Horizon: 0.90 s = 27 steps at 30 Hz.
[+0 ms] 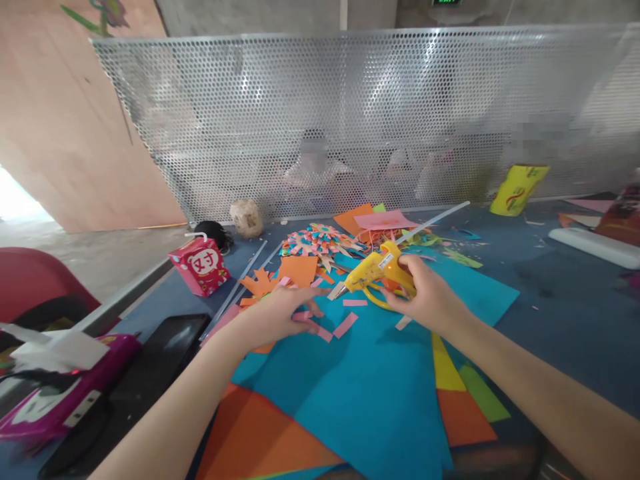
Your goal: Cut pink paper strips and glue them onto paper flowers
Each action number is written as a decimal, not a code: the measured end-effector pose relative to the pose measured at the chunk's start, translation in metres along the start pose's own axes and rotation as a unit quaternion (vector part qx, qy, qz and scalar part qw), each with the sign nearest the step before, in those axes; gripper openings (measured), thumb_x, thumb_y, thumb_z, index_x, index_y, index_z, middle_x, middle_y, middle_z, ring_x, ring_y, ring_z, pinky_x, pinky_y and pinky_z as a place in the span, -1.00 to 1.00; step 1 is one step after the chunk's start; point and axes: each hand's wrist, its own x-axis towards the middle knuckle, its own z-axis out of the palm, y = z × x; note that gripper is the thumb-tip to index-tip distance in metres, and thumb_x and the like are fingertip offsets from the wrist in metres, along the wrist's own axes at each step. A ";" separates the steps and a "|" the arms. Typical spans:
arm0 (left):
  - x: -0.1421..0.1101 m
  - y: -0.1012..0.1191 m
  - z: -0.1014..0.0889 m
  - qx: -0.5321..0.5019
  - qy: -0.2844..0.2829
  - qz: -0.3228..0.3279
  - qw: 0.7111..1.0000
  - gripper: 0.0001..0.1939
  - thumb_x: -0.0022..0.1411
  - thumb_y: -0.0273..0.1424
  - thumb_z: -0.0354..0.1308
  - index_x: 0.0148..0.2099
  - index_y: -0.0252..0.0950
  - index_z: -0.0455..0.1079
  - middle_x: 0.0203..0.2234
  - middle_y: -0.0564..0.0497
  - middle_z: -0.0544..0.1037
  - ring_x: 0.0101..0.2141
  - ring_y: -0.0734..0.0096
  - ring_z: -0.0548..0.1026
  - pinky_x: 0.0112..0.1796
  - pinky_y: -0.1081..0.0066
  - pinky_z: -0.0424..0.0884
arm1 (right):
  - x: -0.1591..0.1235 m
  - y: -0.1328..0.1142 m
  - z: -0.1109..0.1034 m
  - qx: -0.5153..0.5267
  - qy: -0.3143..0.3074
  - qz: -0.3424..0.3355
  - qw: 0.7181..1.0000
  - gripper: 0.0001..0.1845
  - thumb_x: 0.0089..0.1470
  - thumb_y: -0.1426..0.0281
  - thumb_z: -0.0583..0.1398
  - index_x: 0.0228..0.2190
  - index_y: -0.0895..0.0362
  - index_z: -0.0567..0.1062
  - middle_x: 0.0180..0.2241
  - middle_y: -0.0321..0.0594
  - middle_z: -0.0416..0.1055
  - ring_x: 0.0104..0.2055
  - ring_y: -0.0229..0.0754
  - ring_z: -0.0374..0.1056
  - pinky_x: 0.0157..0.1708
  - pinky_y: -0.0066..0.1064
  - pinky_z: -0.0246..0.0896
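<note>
My right hand (pixel 425 293) is closed around a yellow hot glue gun (pixel 383 267) with a clear glue stick (pixel 433 223) running out of its back. The nozzle points left, near a pale paper strip (pixel 336 291). My left hand (pixel 285 313) reaches in from the left, low over the sheets, its fingers bent but apart. Close to its fingertips lies a pink paper strip (pixel 324 334); whether they touch it I cannot tell. Another pink strip (pixel 345 325) lies on the blue sheet (pixel 360 393). Behind, a layered paper flower (pixel 320 241) shows pink, orange and blue petals.
Orange sheets (pixel 265 433) lie under the blue one. At left are a red drink carton (pixel 203 267), a black phone-like slab (pixel 145 367) and a purple power strip (pixel 75 393). A perforated metal screen (pixel 280 87) closes the back, with people behind it. A yellow packet (pixel 519 191) stands at right.
</note>
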 end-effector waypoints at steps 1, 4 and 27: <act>0.002 0.000 0.002 0.002 0.006 0.003 1.000 -0.47 0.07 -0.35 0.05 0.12 -0.05 0.11 -0.29 0.12 0.49 -0.32 0.39 0.42 -0.32 0.49 0.25 | 0.000 0.000 0.000 -0.001 -0.001 0.002 1.000 -0.69 -0.13 0.28 0.14 -0.31 0.09 0.19 -0.30 -0.12 0.33 -0.29 -0.08 0.34 -0.46 -0.41 0.25; 0.007 0.000 0.008 0.022 0.031 0.009 0.999 -0.51 0.10 -0.28 0.02 0.11 -0.07 0.12 -0.31 0.09 0.47 -0.34 0.38 0.40 -0.38 0.50 0.25 | 0.000 -0.001 -0.001 -0.006 -0.001 0.005 1.000 -0.68 -0.13 0.29 0.14 -0.30 0.09 0.20 -0.29 -0.12 0.33 -0.28 -0.08 0.34 -0.46 -0.41 0.24; 0.020 -0.011 0.012 0.224 0.125 -0.082 0.963 -0.54 0.16 -0.33 -0.10 0.13 -0.23 0.11 -0.19 -0.12 0.48 -0.20 0.10 0.37 -0.14 0.06 0.02 | -0.001 0.002 0.002 -0.013 0.020 -0.014 1.000 -0.70 -0.13 0.29 0.16 -0.33 0.10 0.20 -0.36 -0.15 0.32 -0.33 -0.08 0.34 -0.45 -0.37 0.26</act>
